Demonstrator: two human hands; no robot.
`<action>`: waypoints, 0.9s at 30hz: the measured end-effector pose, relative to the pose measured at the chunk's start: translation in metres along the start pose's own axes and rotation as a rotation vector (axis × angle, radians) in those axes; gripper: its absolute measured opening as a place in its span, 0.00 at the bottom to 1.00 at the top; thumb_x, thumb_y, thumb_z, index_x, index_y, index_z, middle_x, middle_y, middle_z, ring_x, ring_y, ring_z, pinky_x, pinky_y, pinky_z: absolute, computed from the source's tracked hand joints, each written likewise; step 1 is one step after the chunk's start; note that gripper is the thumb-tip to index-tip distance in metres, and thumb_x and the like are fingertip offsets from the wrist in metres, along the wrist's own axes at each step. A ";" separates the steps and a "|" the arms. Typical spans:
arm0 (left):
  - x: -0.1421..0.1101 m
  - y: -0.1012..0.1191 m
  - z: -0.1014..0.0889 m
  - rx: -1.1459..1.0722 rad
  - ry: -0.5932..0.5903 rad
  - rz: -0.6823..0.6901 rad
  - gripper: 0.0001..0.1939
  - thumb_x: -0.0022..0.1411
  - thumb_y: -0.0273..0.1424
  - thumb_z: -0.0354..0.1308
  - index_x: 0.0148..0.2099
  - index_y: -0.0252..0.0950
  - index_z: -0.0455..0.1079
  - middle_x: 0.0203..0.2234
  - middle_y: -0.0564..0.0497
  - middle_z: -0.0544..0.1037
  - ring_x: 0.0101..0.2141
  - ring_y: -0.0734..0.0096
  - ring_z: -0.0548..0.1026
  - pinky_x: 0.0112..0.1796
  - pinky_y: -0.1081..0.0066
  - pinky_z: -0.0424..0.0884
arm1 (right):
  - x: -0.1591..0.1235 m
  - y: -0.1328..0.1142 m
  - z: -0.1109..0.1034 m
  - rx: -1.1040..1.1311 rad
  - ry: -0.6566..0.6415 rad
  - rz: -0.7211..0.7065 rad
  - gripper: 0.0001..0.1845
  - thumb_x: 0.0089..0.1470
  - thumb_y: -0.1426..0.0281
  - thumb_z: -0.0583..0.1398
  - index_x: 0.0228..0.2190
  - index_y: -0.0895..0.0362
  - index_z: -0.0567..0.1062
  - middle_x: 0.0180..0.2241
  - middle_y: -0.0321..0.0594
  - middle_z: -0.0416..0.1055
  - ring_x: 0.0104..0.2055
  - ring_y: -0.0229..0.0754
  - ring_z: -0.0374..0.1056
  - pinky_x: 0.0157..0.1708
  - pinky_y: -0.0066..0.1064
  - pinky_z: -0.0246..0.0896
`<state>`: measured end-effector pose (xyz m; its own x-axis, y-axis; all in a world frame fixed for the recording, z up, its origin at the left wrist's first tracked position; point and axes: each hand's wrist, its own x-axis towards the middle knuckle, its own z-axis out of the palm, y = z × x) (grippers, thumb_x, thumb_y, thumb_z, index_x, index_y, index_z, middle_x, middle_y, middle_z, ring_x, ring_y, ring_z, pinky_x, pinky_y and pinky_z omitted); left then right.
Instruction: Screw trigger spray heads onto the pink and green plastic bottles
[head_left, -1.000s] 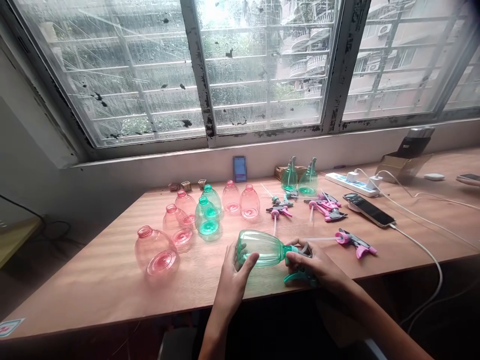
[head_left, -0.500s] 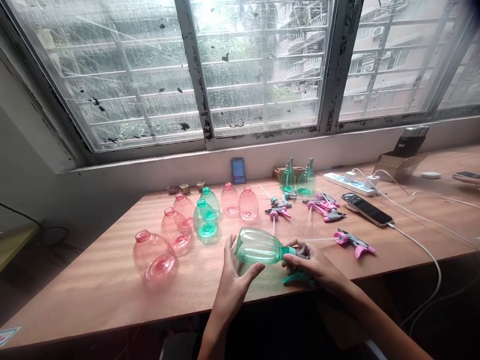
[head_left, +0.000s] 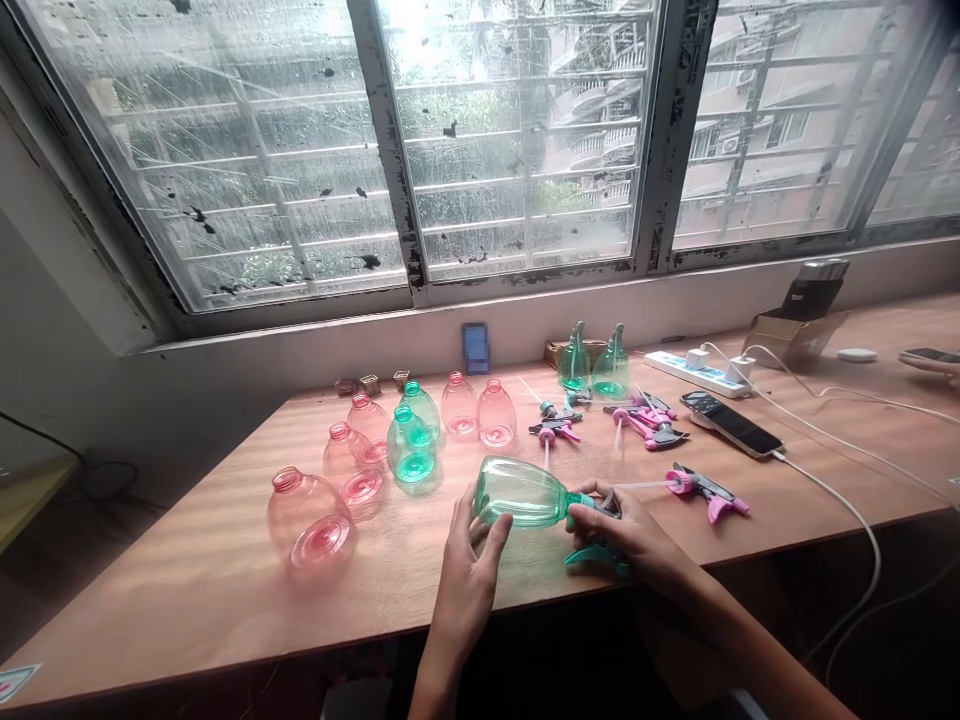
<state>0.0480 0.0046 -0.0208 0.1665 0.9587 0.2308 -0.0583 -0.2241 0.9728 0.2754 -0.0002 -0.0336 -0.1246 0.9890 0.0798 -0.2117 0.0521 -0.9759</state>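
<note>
A clear green bottle (head_left: 521, 494) lies on its side just above the wooden table (head_left: 187, 580), near its front edge. My left hand (head_left: 471, 560) curls around the bottle's base end. My right hand (head_left: 626, 530) is closed on the green and grey trigger sprayer head (head_left: 596, 553) at the bottle's neck. A loose pink sprayer head (head_left: 709, 490) with its white tube lies to the right of my right hand.
Several empty pink bottles (head_left: 309, 515) and green bottles (head_left: 410, 446) stand left of centre. Two finished green spray bottles (head_left: 595, 362) stand at the back, with loose pink sprayer heads (head_left: 645, 417) before them. A phone (head_left: 731, 422) on a white cable and a power strip (head_left: 697, 360) lie right.
The bottle has turned a little in my hands and my left fingers have shifted on its base. The view has tilted slightly down. Nothing else on the table moved.
</note>
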 end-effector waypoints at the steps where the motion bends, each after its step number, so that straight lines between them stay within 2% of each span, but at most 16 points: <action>1: -0.001 -0.001 0.000 0.008 0.018 -0.004 0.29 0.67 0.45 0.60 0.64 0.42 0.59 0.60 0.42 0.73 0.59 0.51 0.73 0.58 0.57 0.68 | 0.000 0.001 0.000 -0.004 -0.004 -0.005 0.22 0.51 0.56 0.72 0.37 0.57 0.73 0.30 0.39 0.80 0.30 0.42 0.74 0.33 0.34 0.69; 5: -0.001 -0.004 0.001 0.025 0.108 -0.025 0.28 0.64 0.49 0.62 0.58 0.39 0.61 0.54 0.39 0.75 0.54 0.49 0.77 0.54 0.55 0.72 | -0.001 0.006 -0.002 -0.048 -0.055 -0.013 0.20 0.52 0.58 0.72 0.37 0.57 0.73 0.30 0.39 0.80 0.30 0.43 0.74 0.34 0.36 0.70; 10: 0.001 -0.008 0.001 0.056 0.152 -0.007 0.32 0.59 0.46 0.68 0.59 0.38 0.63 0.53 0.41 0.75 0.54 0.49 0.77 0.55 0.55 0.71 | -0.001 0.007 -0.004 -0.058 -0.058 -0.005 0.19 0.52 0.58 0.72 0.36 0.57 0.73 0.28 0.37 0.80 0.30 0.43 0.74 0.32 0.34 0.70; 14: 0.001 -0.010 0.001 0.097 0.124 0.097 0.32 0.60 0.41 0.68 0.64 0.43 0.65 0.64 0.44 0.66 0.64 0.48 0.65 0.62 0.56 0.64 | 0.003 0.009 -0.005 -0.029 -0.037 -0.016 0.20 0.52 0.57 0.71 0.36 0.58 0.74 0.29 0.38 0.80 0.29 0.41 0.73 0.31 0.32 0.68; 16: 0.000 -0.012 0.001 0.105 0.081 0.127 0.32 0.63 0.39 0.66 0.67 0.47 0.62 0.67 0.46 0.62 0.65 0.48 0.64 0.63 0.55 0.63 | 0.004 0.009 -0.005 -0.003 -0.011 -0.027 0.21 0.52 0.56 0.71 0.36 0.58 0.74 0.30 0.40 0.80 0.29 0.41 0.73 0.32 0.32 0.68; 20: -0.001 -0.014 0.000 0.117 0.015 0.108 0.36 0.63 0.38 0.66 0.69 0.49 0.58 0.63 0.45 0.69 0.63 0.48 0.68 0.61 0.52 0.65 | 0.003 0.008 -0.005 0.000 -0.014 -0.019 0.21 0.51 0.56 0.72 0.36 0.58 0.73 0.29 0.38 0.79 0.29 0.42 0.74 0.32 0.32 0.67; 23: -0.002 -0.012 0.001 0.155 0.070 0.076 0.38 0.59 0.40 0.69 0.67 0.44 0.59 0.60 0.42 0.72 0.61 0.46 0.70 0.60 0.51 0.66 | 0.000 0.008 -0.004 -0.051 -0.049 -0.009 0.21 0.51 0.57 0.72 0.37 0.57 0.72 0.26 0.35 0.77 0.29 0.41 0.73 0.32 0.32 0.66; 27: -0.003 -0.009 0.002 0.121 0.095 0.035 0.32 0.62 0.44 0.66 0.63 0.40 0.61 0.58 0.39 0.74 0.58 0.47 0.73 0.58 0.53 0.68 | -0.001 0.008 -0.004 -0.070 -0.067 -0.013 0.20 0.52 0.57 0.71 0.36 0.57 0.72 0.26 0.35 0.77 0.29 0.41 0.72 0.32 0.32 0.66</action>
<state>0.0497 0.0034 -0.0304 0.0723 0.9608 0.2676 0.0578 -0.2719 0.9606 0.2774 -0.0002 -0.0423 -0.1869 0.9769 0.1036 -0.1454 0.0768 -0.9864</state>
